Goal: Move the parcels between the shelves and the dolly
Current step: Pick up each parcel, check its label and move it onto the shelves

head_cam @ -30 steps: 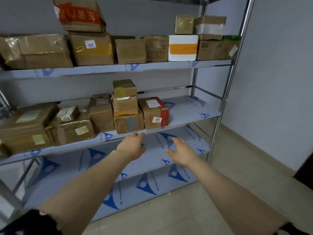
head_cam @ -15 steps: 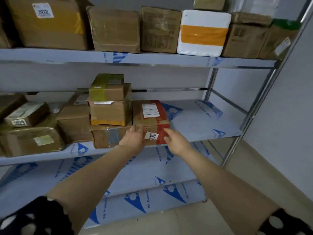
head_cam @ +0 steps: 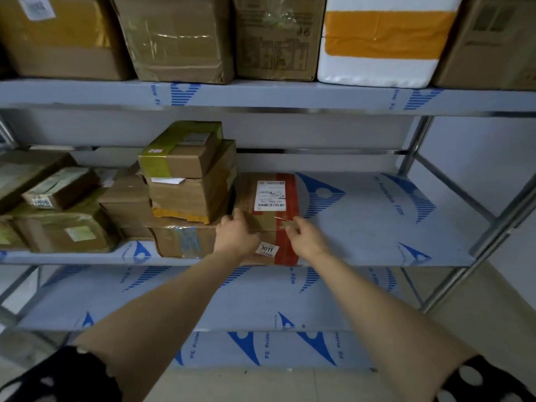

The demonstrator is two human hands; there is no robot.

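Observation:
A brown parcel with a red tape band, a white shipping label and a "3011" sticker lies on the middle shelf, at its front edge. My left hand grips its front left corner, fingers over the top edge beside the neighbouring stack. My right hand holds the front right corner at the red tape, fingers bent onto the top. The parcel rests flat on the shelf. No dolly is in view.
A stack of three parcels stands tight against the parcel's left side, with more parcels further left. The upper shelf carries large boxes and a white foam box. A metal upright stands at the right. Lower shelves run below.
I have moved closer to the shelves. Both hands rose from below the middle shelf to the red-taped parcel and now grip its front corners.

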